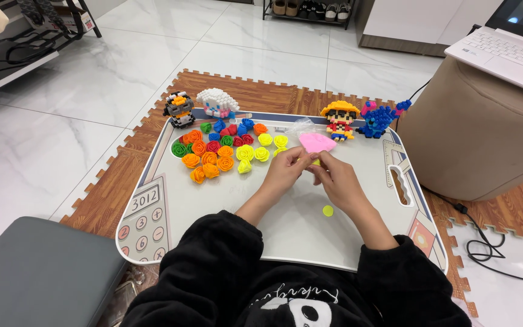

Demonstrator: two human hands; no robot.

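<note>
Home living rm: marble floor tiles (122,79), foam puzzle mat (255,91), shoe rack (310,12), beanbag w/ laptop (503,51).

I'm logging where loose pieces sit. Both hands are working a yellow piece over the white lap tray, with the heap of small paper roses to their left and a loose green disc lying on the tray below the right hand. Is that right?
Not quite: the loose disc is yellow, not green, as the head view shows. The rest holds: left hand and right hand meet on a yellow piece over the white lap tray, with the paper roses to their left.

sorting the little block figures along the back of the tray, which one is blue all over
The blue figure at the far right end of the row, right of the one with the yellow hat; the others are white, or black and orange.
</note>
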